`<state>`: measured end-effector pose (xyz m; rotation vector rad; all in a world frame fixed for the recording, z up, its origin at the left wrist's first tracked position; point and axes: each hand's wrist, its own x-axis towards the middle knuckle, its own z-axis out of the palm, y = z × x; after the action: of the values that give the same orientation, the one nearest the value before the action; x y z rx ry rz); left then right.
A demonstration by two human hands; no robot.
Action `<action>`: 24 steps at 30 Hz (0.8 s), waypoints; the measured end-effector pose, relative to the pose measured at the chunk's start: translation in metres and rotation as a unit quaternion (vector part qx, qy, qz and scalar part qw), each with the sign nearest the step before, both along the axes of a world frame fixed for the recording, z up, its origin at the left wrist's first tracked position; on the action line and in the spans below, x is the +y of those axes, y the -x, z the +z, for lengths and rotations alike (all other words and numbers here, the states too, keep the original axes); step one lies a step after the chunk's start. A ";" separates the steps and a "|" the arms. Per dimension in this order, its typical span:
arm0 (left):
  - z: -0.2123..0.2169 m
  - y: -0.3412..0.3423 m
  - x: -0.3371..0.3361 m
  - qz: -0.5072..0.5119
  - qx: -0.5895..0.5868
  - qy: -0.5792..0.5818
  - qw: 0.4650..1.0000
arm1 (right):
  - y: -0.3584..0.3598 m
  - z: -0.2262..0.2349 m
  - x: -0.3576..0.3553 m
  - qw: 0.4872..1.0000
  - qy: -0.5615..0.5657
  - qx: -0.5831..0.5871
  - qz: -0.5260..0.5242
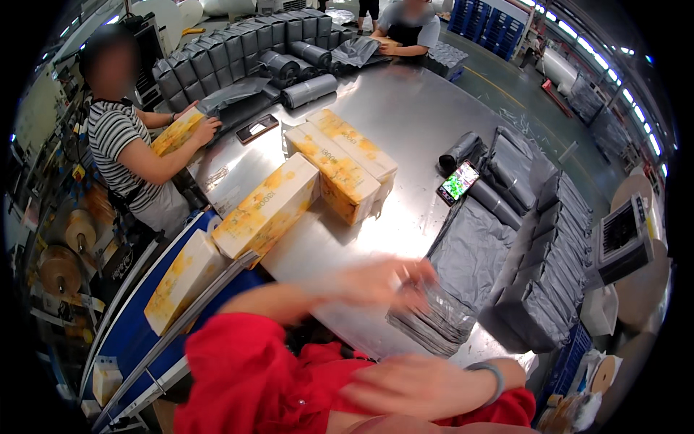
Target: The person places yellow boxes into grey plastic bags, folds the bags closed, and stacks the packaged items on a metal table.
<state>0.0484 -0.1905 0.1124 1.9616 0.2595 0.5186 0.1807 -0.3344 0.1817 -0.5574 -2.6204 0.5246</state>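
Observation:
My left hand (394,283) reaches across my front, blurred by motion, over the near end of a stack of flat grey plastic bags (434,318). Its fingers look apart, with nothing visible in them; whether they touch the bags I cannot tell. My right hand (416,385), with a grey band at the wrist, is held close to my red top; its fingers are smeared. Beyond, several white-and-yellow floral packs stand on the metal table: one long pack (267,202) at the left and two side by side (336,170).
A blue conveyor (137,289) with a metal rail carries another floral pack (184,278). A lit phone (457,182) rests by grey rolls; bundled grey bags (549,267) line the right. A co-worker (137,145) at the left holds a pack; another person (408,32) works at the far end.

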 end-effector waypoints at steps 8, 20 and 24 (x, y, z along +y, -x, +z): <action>-0.108 0.176 0.142 0.407 0.517 -0.237 0.715 | -0.124 -0.158 -0.097 0.743 0.157 0.111 -0.642; -0.069 -0.017 0.132 0.146 -0.008 0.370 0.918 | -0.152 -0.159 -0.045 0.649 0.192 0.372 -0.636; -0.150 -0.072 0.002 0.095 0.025 0.304 0.948 | -0.123 -0.214 -0.039 0.627 0.231 0.509 -0.543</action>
<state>0.1207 -0.1888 -0.0372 1.3546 0.5728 0.4452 0.3036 -0.3736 -0.0324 -1.3264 -0.7547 0.7358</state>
